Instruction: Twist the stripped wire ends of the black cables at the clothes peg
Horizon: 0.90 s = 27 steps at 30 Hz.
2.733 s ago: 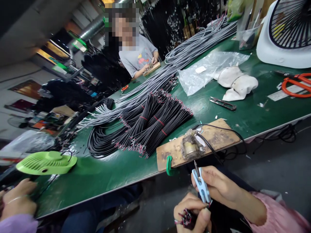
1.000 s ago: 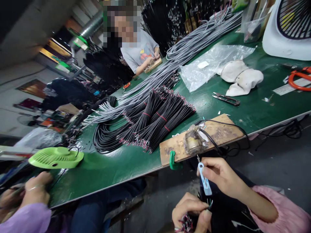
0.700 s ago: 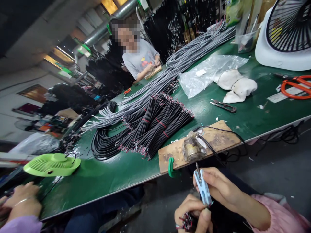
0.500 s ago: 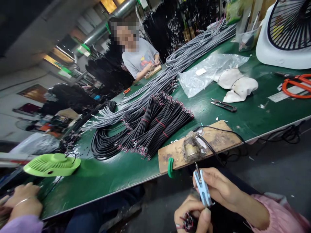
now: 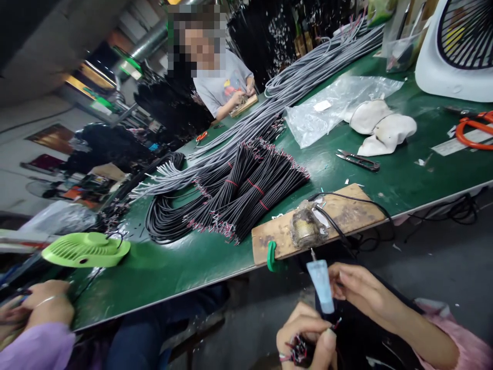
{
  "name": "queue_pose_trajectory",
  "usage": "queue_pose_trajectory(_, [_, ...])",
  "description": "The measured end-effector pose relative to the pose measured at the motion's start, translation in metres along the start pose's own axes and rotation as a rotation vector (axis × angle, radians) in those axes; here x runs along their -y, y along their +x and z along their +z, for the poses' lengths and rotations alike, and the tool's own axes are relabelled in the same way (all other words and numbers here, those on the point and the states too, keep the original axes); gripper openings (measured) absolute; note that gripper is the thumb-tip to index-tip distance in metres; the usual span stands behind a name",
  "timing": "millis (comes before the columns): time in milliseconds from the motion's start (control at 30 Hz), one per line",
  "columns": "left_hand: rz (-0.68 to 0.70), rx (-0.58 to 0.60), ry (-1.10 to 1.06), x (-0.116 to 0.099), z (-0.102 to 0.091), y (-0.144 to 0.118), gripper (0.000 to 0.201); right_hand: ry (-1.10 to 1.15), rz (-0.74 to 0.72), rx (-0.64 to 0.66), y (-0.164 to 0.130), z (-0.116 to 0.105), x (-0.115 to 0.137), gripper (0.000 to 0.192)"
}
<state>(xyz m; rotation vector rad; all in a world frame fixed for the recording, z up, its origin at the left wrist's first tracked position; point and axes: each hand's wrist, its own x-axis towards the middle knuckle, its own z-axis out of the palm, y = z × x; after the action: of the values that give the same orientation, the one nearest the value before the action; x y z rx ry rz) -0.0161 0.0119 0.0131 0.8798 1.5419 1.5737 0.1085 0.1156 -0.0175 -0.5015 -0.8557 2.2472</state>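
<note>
Below the table edge, my right hand point(image 5: 356, 290) holds a light blue snipper tool point(image 5: 321, 284) upright, its metal tip pointing up toward the solder pot point(image 5: 306, 230). My left hand point(image 5: 306, 336) grips a small bunch of black cables with red and white stripped ends point(image 5: 292, 352); a thin wire end sticks up from it just under the tool's lower end. The solder pot sits on a wooden board point(image 5: 346, 210) clamped to the green table point(image 5: 173, 272) by a green clip point(image 5: 271, 255).
Bundles of black cables point(image 5: 246, 198) and long grey cables point(image 5: 269, 110) lie across the table. Black snips point(image 5: 358, 161), white cloths point(image 5: 381, 126), a plastic bag point(image 5: 335, 103), orange scissors point(image 5: 472, 127) and a white fan point(image 5: 458, 49) sit at right. A co-worker's hand point(image 5: 46, 311) and green fan point(image 5: 87, 250) at left; another person point(image 5: 219, 82) opposite.
My right hand has turned the blue tool so its flat side faces me and lifted it slightly. The view has shifted a little; the co-worker's hand at left moved.
</note>
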Motion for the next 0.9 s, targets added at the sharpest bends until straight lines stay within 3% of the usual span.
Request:
queue_pose_trajectory(167, [-0.13,-0.087,0.061,0.01,-0.001,-0.014,0.034,-0.301,-0.067,0.093,-0.028,0.001,0.005,0.042])
queue_pose_trajectory(333, [-0.289,-0.127,0.056,0.017,0.007,-0.027,0.04,-0.555,-0.162,0.053,-0.028,0.012,0.014,0.023])
queue_pose_trajectory(400, [-0.317,-0.156,0.021,0.02,0.011,-0.029,0.042,-0.684,-0.204,0.11,-0.024,0.017,0.017,0.015])
queue_pose_trajectory(500, [-0.309,-0.147,-0.007,0.022,0.016,-0.028,0.046,-0.795,-0.26,0.177,-0.022,0.023,0.019,0.009])
queue_pose_trajectory(667, [-0.217,0.051,-0.095,0.022,0.015,-0.024,0.037,-0.872,-0.245,0.047,-0.025,0.018,0.015,0.02])
queue_pose_trajectory(900, [-0.211,0.016,-0.181,0.03,0.007,-0.032,0.035,-0.789,-0.199,0.089,-0.031,0.006,0.014,0.024])
